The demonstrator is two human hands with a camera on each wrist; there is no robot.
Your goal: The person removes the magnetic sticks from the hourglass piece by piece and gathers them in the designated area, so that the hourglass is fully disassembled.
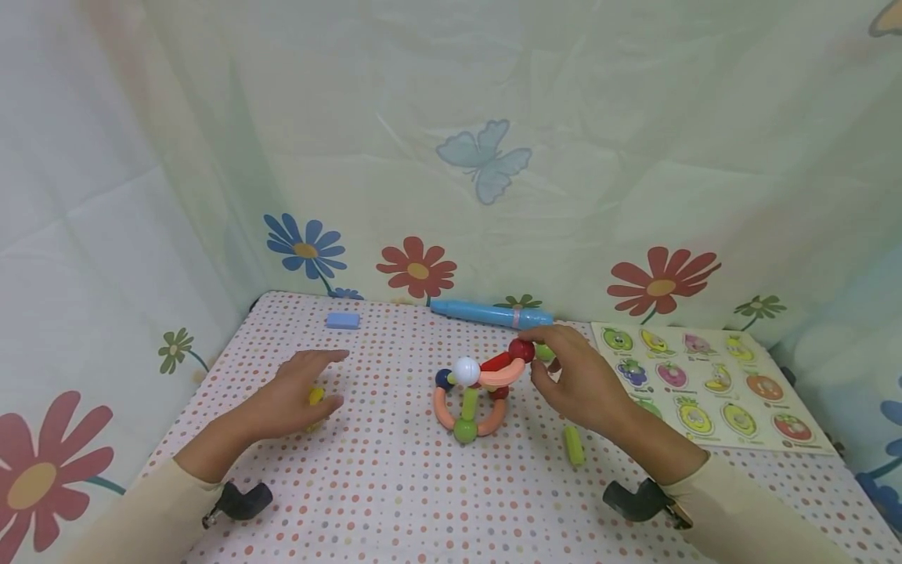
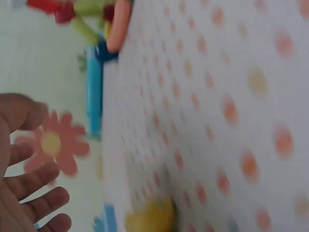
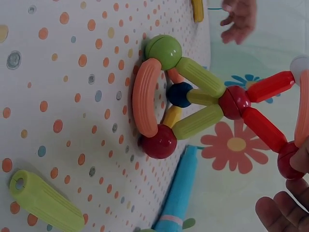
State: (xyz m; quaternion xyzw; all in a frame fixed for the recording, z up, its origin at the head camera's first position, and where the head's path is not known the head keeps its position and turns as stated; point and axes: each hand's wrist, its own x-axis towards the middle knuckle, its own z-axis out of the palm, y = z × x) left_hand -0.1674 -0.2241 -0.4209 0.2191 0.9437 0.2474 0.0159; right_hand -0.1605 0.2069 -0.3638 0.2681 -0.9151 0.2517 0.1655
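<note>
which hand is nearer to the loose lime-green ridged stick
The right hand: in the head view it is just above the stick; the left hand is far left, past the multicoloured ball-and-stick build.

Left arm (image 1: 151, 505): enters from lower left, angled forward and inward; sleeve ends short of the wrist.
Left hand (image 1: 285, 398): raised, palm turned inward; thumb well apart from index.
Left fingers (image 2: 52, 199): loosely extended, slightly bent, gaps between them.
Right arm (image 1: 740, 501): enters from lower right, angled forward and inward; likewise sleeved.
Right hand (image 1: 588, 384): back uppermost, nearer the midline than the left; thumb and index pinch.
Right fingers (image 3: 269, 212): remaining ones curled, partly cut off by frame edge.
</note>
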